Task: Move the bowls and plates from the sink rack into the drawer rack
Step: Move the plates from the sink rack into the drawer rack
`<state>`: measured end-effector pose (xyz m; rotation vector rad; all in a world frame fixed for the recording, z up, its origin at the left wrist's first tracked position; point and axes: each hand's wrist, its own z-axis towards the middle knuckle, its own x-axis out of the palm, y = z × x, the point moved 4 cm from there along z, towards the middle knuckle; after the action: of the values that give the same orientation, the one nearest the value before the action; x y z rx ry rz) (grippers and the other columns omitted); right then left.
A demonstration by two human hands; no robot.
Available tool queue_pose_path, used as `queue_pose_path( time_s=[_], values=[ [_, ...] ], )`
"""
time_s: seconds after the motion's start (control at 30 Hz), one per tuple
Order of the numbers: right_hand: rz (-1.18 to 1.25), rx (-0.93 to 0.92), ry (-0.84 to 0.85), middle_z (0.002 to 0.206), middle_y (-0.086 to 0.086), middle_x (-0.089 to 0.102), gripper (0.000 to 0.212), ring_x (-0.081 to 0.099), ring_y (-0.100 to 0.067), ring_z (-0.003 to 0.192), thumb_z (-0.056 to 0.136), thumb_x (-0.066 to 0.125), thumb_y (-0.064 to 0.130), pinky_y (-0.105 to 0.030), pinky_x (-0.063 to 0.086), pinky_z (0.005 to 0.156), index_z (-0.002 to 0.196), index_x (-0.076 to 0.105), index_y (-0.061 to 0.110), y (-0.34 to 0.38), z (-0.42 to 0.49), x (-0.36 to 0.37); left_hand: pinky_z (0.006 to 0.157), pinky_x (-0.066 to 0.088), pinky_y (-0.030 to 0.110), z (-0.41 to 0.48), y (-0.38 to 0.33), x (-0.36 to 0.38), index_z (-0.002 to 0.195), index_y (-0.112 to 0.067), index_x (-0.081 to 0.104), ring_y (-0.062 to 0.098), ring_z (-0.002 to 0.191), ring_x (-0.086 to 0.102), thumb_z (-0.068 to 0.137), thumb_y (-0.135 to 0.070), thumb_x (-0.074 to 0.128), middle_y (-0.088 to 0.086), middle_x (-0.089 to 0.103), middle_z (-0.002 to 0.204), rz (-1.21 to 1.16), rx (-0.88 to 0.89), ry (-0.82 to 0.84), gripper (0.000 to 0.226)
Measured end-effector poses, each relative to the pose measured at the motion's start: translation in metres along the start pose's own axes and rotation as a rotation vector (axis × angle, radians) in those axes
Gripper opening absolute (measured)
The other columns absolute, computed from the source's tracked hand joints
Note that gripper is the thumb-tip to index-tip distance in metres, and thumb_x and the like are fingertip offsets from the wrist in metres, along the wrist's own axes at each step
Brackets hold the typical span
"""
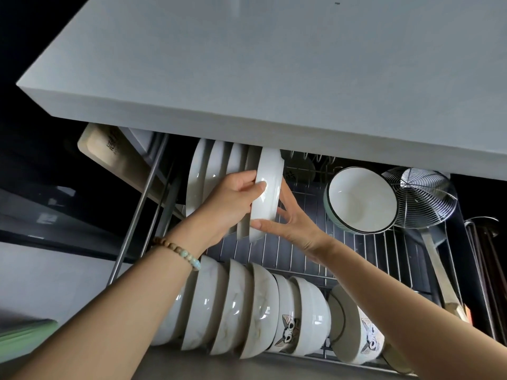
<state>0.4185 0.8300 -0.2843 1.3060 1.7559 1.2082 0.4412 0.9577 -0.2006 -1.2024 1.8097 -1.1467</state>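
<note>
Both hands hold one white plate [270, 185] on edge at the right end of a row of upright white plates [204, 171] in the wire drawer rack [356, 259]. My left hand [233, 198] grips the plate's left face, thumb over the rim. My right hand [290, 220] supports its lower edge and right side. A row of white bowls [241, 305] stands on edge along the drawer's front, two of them with a cat picture. A large green-rimmed bowl [362, 200] leans at the back right.
The grey countertop [247, 64] overhangs the drawer and hides the plates' tops. A wire skimmer [422, 196] lies at the right. A wooden board [109, 152] stands in the left slot. Bare rack wires show right of the held plate.
</note>
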Motion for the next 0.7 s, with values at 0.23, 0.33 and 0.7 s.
queue_pose_path(
  time_s=[0.23, 0.33, 0.7],
  values=[
    [-0.015, 0.009, 0.016, 0.149, 0.021, 0.035, 0.110, 0.038, -0.008, 0.136, 0.069, 0.083, 0.031, -0.032, 0.036, 0.111, 0.148, 0.009, 0.049, -0.0068, 0.0048, -0.0033, 0.092, 0.050, 0.035, 0.0057, 0.0027, 0.0025, 0.108, -0.015, 0.063, 0.026, 0.105, 0.065, 0.098, -0.008, 0.042, 0.010, 0.069, 0.109, 0.033, 0.007, -0.012, 0.024],
    [-0.013, 0.008, 0.019, 0.151, 0.020, 0.033, 0.110, 0.038, -0.013, 0.137, 0.067, 0.084, 0.034, -0.043, 0.033, 0.115, 0.147, 0.011, 0.051, -0.0090, 0.0050, -0.0040, 0.089, 0.052, 0.031, 0.0075, 0.0026, 0.0031, 0.105, -0.020, 0.063, 0.021, 0.100, 0.066, 0.098, -0.006, 0.043, 0.003, 0.070, 0.103, 0.040, 0.005, -0.004, 0.025],
    [-0.013, 0.016, 0.015, 0.149, 0.014, 0.039, 0.098, 0.048, -0.009, 0.128, 0.075, 0.081, 0.027, -0.027, 0.044, 0.102, 0.149, 0.018, 0.042, -0.0090, 0.0006, -0.0102, 0.065, 0.058, 0.023, 0.0062, 0.0003, -0.0016, 0.105, -0.005, 0.067, 0.012, 0.073, 0.067, 0.084, -0.008, 0.067, 0.004, 0.068, 0.088, 0.102, 0.041, -0.261, 0.021]
  ],
)
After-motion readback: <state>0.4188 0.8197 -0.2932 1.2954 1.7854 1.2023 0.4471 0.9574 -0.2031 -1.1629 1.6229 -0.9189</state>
